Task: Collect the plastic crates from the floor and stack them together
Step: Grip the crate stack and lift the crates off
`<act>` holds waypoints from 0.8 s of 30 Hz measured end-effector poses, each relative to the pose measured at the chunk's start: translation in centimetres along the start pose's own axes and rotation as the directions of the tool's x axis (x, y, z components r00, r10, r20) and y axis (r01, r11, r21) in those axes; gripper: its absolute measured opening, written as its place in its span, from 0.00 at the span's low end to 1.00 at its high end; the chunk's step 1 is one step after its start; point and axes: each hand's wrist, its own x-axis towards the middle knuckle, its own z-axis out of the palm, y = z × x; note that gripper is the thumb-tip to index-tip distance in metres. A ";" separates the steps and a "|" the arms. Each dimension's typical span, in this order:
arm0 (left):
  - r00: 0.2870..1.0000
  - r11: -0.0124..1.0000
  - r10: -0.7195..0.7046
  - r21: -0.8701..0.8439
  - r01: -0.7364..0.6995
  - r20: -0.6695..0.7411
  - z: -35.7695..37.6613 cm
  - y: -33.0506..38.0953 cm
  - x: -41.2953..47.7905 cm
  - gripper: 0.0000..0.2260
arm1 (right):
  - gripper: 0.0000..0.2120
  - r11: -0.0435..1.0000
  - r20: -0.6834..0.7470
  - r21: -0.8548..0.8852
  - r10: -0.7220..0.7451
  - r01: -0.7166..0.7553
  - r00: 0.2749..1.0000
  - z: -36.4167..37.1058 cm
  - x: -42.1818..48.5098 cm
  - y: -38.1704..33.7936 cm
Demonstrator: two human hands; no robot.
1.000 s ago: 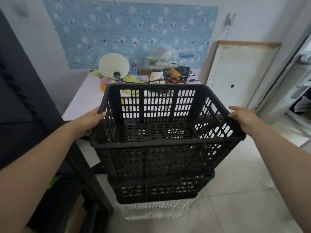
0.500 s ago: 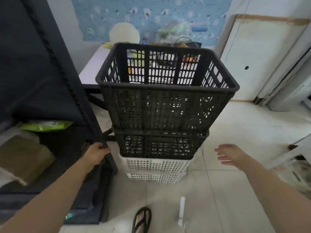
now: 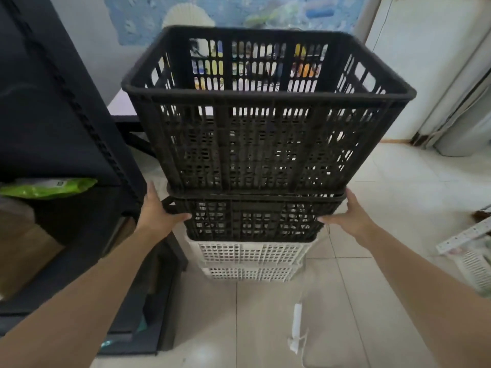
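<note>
A stack of plastic crates stands on the tiled floor in front of me. A large black crate (image 3: 265,144) sits on top, nested into a second black crate (image 3: 252,219). Below them are two white crates (image 3: 249,252), one inside the other. My left hand (image 3: 159,211) grips the left end of the second black crate at its rim. My right hand (image 3: 345,212) grips the right end of the same crate. Both thumbs point up along the crate's sides.
A dark metal shelving unit (image 3: 66,128) stands close on the left, holding a green packet (image 3: 47,187). A white table (image 3: 122,104) is behind the stack. A white power strip (image 3: 296,328) lies on the floor. White slotted pieces (image 3: 475,264) lie at right.
Both hands let go of the top black crate's rim, dropped low, then closed on the ends of the second black crate. My view tilted down toward the floor.
</note>
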 end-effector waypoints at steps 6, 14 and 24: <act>0.987 0.986 0.131 -0.089 -0.139 -0.089 2.7 0.7 3.2 0.43 | 0.36 0.978 -0.307 0.178 -0.054 0.113 0.950 2.0 6.4 2.7; 0.974 0.988 0.114 -0.085 -0.132 -0.194 3.3 -0.7 4.2 0.28 | 0.41 0.988 -0.195 0.053 -0.129 0.142 0.972 1.2 7.9 4.2; 0.957 0.992 0.098 -0.052 -0.116 -0.272 3.5 -1.3 4.2 0.27 | 0.35 0.974 -0.447 -0.139 -0.225 0.181 0.866 2.3 6.6 5.2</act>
